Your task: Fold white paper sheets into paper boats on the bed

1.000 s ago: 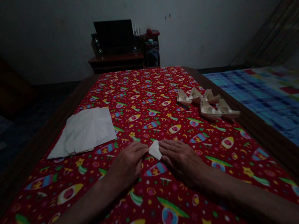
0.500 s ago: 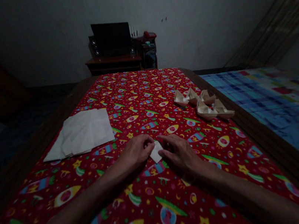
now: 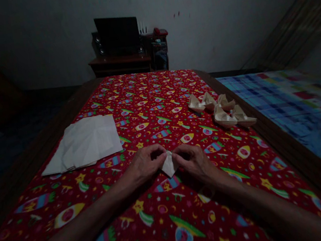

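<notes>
A small folded white paper (image 3: 169, 165) sits between my two hands just above the red patterned cloth (image 3: 154, 117) that covers the table. My left hand (image 3: 145, 164) is curled and pinches the paper's left edge. My right hand (image 3: 193, 160) is curled too and pinches its right edge. Both forearms reach in from the bottom of the view.
A fanned stack of white sheets (image 3: 87, 141) lies to the left on the cloth. Several folded paper boats (image 3: 222, 111) lie at the right near the table's wooden edge. A blue checked bed cover (image 3: 292, 116) lies to the right. A dark desk with a monitor (image 3: 119, 38) stands by the far wall.
My hands went from lying flat beside the paper to curling and pinching it from both sides. The paper has lifted slightly off the cloth.
</notes>
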The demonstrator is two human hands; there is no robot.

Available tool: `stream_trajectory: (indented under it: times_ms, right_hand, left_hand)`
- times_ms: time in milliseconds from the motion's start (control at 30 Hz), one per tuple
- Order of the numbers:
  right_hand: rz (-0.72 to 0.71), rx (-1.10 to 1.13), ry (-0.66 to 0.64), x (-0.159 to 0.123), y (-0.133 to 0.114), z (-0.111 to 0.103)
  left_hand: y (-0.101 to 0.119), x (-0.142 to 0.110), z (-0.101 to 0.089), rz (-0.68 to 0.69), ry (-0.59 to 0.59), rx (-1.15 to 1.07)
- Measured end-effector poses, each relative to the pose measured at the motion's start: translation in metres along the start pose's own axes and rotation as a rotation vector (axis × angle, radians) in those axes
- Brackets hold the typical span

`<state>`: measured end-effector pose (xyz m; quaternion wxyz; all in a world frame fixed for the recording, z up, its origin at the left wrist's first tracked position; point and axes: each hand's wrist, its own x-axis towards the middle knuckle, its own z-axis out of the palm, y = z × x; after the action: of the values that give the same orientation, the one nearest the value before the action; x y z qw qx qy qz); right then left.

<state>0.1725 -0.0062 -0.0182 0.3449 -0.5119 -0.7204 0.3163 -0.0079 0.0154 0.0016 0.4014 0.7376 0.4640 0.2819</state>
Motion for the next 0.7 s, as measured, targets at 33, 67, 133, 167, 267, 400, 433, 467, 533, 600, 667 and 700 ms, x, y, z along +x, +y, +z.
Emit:
stream_trajectory:
  times_ms: [33, 67, 133, 167, 267, 400, 433, 467, 533, 600, 667, 700]
  right_hand:
    - [0.01, 0.009, -0.002, 0.0, -0.002, -0.001]
    - [0.022, 0.018, -0.003, 0.0, -0.004, -0.001]
    - [0.035, 0.028, 0.004, 0.0, -0.006, -0.002]
    - [0.035, 0.027, 0.009, -0.001, -0.007, -0.002]
    - [0.006, 0.012, 0.013, -0.002, -0.006, -0.002]
    - [-0.018, 0.034, 0.023, -0.002, -0.004, 0.0]
    - [-0.012, 0.06, 0.022, -0.002, -0.004, 0.001]
    - [-0.006, 0.091, 0.014, -0.002, -0.004, 0.001]
    - [-0.002, 0.156, -0.003, -0.001, -0.004, 0.001]
    - [0.0, 0.191, -0.011, 0.0, -0.005, 0.0]
    - [0.008, 0.192, -0.016, 0.001, -0.006, 0.0]
    - [0.012, 0.184, -0.022, 0.001, -0.006, 0.0]
  left_hand:
    - [0.0, 0.0, 0.0, -0.003, 0.015, 0.007]
    - [-0.001, 0.0, 0.001, -0.005, 0.028, 0.011]
    - [-0.002, 0.0, 0.001, 0.003, 0.044, 0.011]
    - [-0.003, 0.0, 0.001, 0.008, 0.048, 0.011]
    - [-0.005, -0.001, 0.001, 0.026, 0.05, 0.025]
    - [-0.001, -0.003, -0.001, 0.045, 0.055, 0.061]
    - [0.001, -0.003, -0.001, 0.046, 0.059, 0.067]
    - [0.003, -0.003, -0.001, 0.046, 0.061, 0.071]
    - [0.006, -0.004, 0.0, 0.049, 0.061, 0.078]
    - [0.008, -0.005, 0.002, 0.054, 0.055, 0.09]
    - [0.009, -0.006, 0.003, 0.057, 0.05, 0.098]
    - [0.009, -0.006, 0.004, 0.058, 0.046, 0.096]
